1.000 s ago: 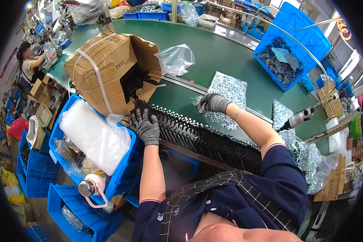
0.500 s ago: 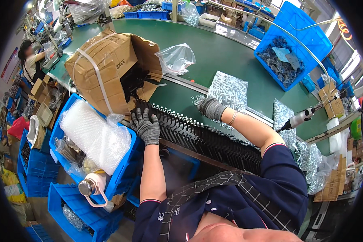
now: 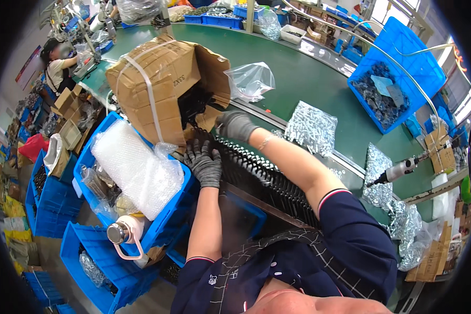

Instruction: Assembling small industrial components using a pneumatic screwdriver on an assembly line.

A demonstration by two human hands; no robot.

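Observation:
My left hand [image 3: 203, 164], in a grey knit glove, lies with fingers spread on the left end of a long row of slim black parts [image 3: 269, 183]. The parts stand packed side by side along the near table edge, with shiny metal pieces along their top. Over the same end of the row is my right hand [image 3: 236, 126], gloved too, its fingers curled together; whatever they may hold is hidden. Just left of it a cardboard box [image 3: 141, 94] lies on its side, its mouth full of black parts [image 3: 196, 104]. My right forearm crosses above the row.
A clear bag of silvery hardware [image 3: 311, 125] lies on the green table [image 3: 288, 68]. Behind stand a thin clear bag [image 3: 251, 81] and a tilted blue bin [image 3: 369, 99]. A power screwdriver [image 3: 397, 171] hangs at right. A blue crate with bubble wrap [image 3: 141, 167] and a bottle [image 3: 128, 230] is at left.
My right hand has moved left, from loose small rings beside the hardware bag to the row's left end near the box. My left hand stays on the row. The whole view has shifted slightly.

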